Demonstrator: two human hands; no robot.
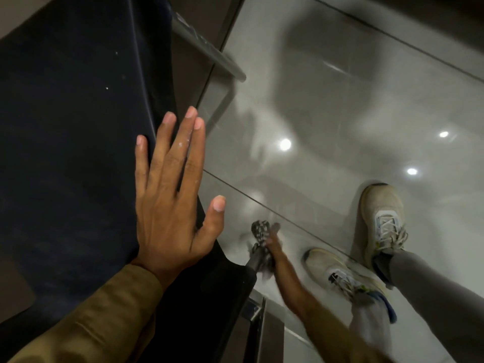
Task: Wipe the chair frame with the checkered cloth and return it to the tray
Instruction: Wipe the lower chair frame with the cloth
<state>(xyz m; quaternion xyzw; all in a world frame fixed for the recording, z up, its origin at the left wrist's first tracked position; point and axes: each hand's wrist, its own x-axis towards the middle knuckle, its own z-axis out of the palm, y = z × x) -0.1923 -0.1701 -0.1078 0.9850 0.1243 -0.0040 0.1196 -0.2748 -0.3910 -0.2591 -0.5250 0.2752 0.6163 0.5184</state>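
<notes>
A dark navy upholstered chair (73,132) fills the left half of the view. My left hand (170,189) lies flat on its seat edge, fingers spread, holding nothing. Low down beside the chair, my right hand (272,244) is blurred and closed on the checkered cloth (259,233), which is wrapped against a dark chair leg (255,260). A grey metal frame bar (207,45) runs out from the chair near the top. The tray is out of sight.
Glossy grey floor tiles (353,113) with light reflections cover the right side. My two feet in pale sneakers stand at lower right, one shoe (340,276) close to the chair leg, the other shoe (382,218) farther right. A metal bracket (255,310) shows beneath the chair.
</notes>
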